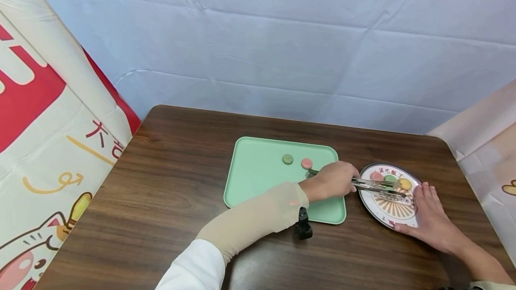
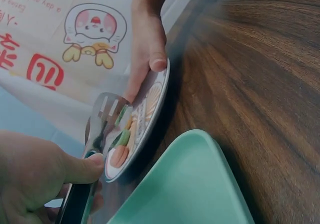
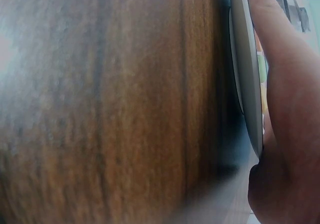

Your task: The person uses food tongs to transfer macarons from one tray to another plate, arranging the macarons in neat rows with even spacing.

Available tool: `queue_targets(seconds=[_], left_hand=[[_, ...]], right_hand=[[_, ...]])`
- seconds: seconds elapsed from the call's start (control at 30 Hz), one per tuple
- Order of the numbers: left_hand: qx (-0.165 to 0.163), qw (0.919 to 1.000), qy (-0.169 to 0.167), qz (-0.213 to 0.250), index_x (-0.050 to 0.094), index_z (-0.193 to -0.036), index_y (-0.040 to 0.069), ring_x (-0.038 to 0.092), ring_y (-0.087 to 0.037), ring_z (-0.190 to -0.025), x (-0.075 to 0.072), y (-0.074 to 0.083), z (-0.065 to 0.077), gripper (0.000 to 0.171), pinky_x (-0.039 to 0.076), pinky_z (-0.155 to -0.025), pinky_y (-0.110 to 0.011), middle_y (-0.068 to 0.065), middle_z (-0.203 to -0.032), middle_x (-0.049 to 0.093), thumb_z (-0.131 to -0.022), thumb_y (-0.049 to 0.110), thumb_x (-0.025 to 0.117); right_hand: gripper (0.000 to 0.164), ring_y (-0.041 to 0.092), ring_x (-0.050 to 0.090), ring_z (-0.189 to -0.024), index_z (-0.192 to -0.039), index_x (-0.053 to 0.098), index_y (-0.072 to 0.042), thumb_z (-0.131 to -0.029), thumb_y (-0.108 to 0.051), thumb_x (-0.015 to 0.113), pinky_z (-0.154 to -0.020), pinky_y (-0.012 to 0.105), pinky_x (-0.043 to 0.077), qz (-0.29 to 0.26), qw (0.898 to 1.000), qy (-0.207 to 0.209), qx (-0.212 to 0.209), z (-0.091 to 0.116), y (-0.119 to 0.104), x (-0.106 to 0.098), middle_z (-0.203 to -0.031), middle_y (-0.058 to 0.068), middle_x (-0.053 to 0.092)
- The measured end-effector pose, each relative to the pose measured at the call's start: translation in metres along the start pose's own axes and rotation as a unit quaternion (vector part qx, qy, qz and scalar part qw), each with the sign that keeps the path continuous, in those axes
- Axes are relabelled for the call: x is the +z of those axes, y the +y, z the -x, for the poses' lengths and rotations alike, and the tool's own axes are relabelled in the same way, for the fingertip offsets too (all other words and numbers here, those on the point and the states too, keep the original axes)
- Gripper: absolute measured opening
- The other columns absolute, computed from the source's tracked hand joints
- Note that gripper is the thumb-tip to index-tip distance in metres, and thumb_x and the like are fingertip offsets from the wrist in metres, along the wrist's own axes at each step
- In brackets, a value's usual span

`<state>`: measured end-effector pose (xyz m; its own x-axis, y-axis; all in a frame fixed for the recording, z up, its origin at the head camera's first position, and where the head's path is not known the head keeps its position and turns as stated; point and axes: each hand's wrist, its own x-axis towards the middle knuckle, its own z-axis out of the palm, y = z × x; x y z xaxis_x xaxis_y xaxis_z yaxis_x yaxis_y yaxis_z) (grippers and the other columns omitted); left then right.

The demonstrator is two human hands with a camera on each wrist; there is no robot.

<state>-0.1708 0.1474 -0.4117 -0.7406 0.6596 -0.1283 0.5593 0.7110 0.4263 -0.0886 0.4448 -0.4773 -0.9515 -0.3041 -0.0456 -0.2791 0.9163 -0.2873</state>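
My left hand (image 1: 336, 179) grips a pair of metal tongs (image 1: 372, 185) with a dark handle end, its thumb pressed along one arm in the left wrist view. The tongs' tips hang over a round white plate (image 1: 372, 209) with a dark rim and printed pattern. On the plate are a pink macaron (image 1: 376, 176), a green macaron (image 1: 390, 178) and a yellow macaron (image 1: 405, 184). I cannot tell whether the tips hold anything. My right hand (image 1: 433, 218) rests against the plate's right rim, fingers extended and thumb at its near edge.
A light green tray (image 1: 254, 178) lies left of the plate, under my left forearm. Toward its back are another green macaron (image 1: 287, 159) and another pink macaron (image 1: 306, 164). Tray and plate stand on a dark wooden table (image 1: 161, 182), with a pale cloth (image 1: 258, 48) hanging behind.
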Motion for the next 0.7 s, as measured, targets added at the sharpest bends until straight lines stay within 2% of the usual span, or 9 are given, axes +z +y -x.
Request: queue_targets(seconds=[0.13,0.4,0.7], left_hand=[[-0.008,1.0,-0.006,0.0,0.069,-0.134,0.029,0.061,0.005,-0.101,0.005,0.002,-0.004,0.035,0.04,-0.063,-0.013,0.017,-0.131,0.065,-0.099,0.028,0.07],[-0.006,0.9998,-0.008,-0.016,0.072,-0.128,0.031,0.058,0.005,-0.083,0.014,0.007,-0.01,0.029,0.041,-0.063,-0.014,0.018,-0.122,0.068,-0.099,0.029,0.069],[-0.024,0.9987,-0.013,-0.044,0.07,-0.128,0.035,0.062,0.004,-0.095,0.02,0.022,-0.018,0.029,0.048,-0.068,-0.016,0.019,-0.12,0.068,-0.099,0.033,0.069]], right_hand=[[0.133,0.048,-0.026,-0.147,-0.149,-0.008,0.025,-0.081,-0.046,0.082,-0.116,0.038,-0.025,0.001,1.0,0.001,-0.001,0.0,0.0,0.0,-0.152,0.05,-0.01],[0.134,0.046,-0.026,-0.147,-0.148,-0.007,0.025,-0.08,-0.047,0.083,-0.116,0.038,-0.025,0.006,1.0,0.003,-0.004,0.0,0.001,0.0,-0.152,0.051,-0.009],[0.134,0.047,-0.028,-0.146,-0.149,-0.009,0.024,-0.081,-0.047,0.082,-0.116,0.04,-0.026,0.003,1.0,-0.005,0.008,-0.001,0.0,0.0,-0.152,0.05,-0.011]])
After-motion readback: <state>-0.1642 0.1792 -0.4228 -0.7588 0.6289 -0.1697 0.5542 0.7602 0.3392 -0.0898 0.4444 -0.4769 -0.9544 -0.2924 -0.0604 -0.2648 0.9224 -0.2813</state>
